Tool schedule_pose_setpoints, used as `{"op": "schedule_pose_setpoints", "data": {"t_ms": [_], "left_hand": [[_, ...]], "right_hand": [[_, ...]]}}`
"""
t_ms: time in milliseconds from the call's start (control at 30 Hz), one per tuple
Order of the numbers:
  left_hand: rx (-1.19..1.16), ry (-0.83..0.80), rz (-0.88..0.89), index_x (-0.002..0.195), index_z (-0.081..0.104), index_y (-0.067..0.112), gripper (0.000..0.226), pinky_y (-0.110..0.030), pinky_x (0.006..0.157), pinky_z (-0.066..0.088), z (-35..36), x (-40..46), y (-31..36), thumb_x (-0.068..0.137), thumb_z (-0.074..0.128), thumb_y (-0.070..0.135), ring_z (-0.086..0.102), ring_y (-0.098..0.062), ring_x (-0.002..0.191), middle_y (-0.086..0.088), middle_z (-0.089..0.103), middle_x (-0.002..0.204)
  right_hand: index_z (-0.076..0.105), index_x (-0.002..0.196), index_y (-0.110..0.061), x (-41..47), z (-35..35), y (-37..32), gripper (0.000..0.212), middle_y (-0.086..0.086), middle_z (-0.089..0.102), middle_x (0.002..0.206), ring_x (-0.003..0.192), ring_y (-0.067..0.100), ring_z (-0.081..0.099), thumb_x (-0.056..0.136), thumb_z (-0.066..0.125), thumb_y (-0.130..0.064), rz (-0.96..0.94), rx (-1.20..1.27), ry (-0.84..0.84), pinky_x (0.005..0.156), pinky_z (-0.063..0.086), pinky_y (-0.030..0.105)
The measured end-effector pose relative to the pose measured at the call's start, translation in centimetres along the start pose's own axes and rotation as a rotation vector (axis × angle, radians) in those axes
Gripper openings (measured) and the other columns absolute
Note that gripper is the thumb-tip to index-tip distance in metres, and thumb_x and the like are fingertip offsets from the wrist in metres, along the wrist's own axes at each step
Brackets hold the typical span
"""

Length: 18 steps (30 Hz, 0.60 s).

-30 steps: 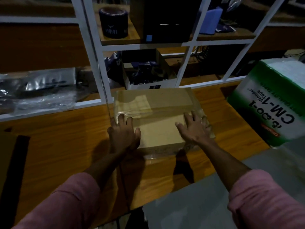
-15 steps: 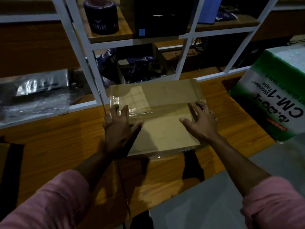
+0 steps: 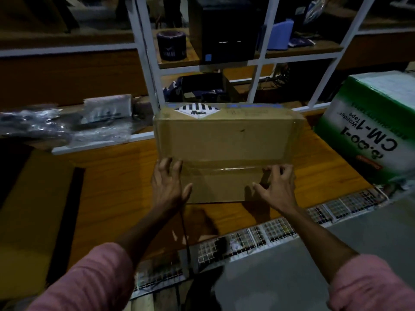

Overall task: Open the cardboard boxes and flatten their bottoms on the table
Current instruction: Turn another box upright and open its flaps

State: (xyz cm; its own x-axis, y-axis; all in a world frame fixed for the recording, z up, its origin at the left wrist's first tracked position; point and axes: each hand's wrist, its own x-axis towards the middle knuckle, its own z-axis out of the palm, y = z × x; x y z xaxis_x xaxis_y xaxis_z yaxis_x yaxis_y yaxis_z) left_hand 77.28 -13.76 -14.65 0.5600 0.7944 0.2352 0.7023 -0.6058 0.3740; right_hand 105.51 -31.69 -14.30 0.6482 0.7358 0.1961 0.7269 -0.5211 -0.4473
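Cardboard box [image 3: 226, 140], brown, clear-taped seam, tilted up between both hands.

Dim room, low light. Orange-brown wooden table top [image 3: 116, 176] across mid frame. White metal-framed shelving unit w/ wooden shelves [image 3: 148, 70] fills upper frame. Grey floor [image 3: 280, 277] lower right; white wire mesh rack [image 3: 258, 236] along table's near edge.

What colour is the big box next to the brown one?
The big box is green and white, with black letters; the head view shows it.
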Motion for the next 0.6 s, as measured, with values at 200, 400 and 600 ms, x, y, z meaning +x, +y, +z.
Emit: {"op": "schedule_pose_setpoints", "data": {"t_ms": [200,400,600], "left_hand": [[0.021,0.277,-0.014,0.124,0.041,0.017,0.049,-0.060,0.103,0.036,-4.9,-4.6,2.9,0.092,0.042,0.055,0.035,-0.040,0.129,-0.011,0.029,0.137],[0.058,0.369,0.055,0.136,0.037,0.021,0.055,-0.053,0.103,0.033,-9.6,-1.2,5.7,0.097,0.038,0.058,0.030,-0.038,0.134,-0.012,0.026,0.147],[0.108,0.166,-0.028,0.145,0.041,0.022,0.062,-0.063,0.110,0.027,-12.1,2.9,7.9,0.101,0.033,0.064,0.024,-0.041,0.143,-0.012,0.025,0.159]], "right_hand": [[0.049,0.115,-0.010,-4.4,-3.9,-0.9,0.055,0.018,0.043,0.127,0.117,0.041,0.045,0.088,0.058,-0.057,0.017,0.001,0.230,0.093,0.042,0.052],[0.048,0.121,-0.013,-2.6,-9.9,-3.2,0.054,0.017,0.041,0.128,0.119,0.034,0.041,0.090,0.058,-0.056,-0.142,0.055,0.434,0.096,0.039,0.044],[0.051,0.132,-0.016,2.1,-12.7,-4.9,0.056,0.012,0.035,0.139,0.130,0.036,0.033,0.097,0.048,-0.059,-0.072,0.022,0.175,0.098,0.042,0.047]]}}
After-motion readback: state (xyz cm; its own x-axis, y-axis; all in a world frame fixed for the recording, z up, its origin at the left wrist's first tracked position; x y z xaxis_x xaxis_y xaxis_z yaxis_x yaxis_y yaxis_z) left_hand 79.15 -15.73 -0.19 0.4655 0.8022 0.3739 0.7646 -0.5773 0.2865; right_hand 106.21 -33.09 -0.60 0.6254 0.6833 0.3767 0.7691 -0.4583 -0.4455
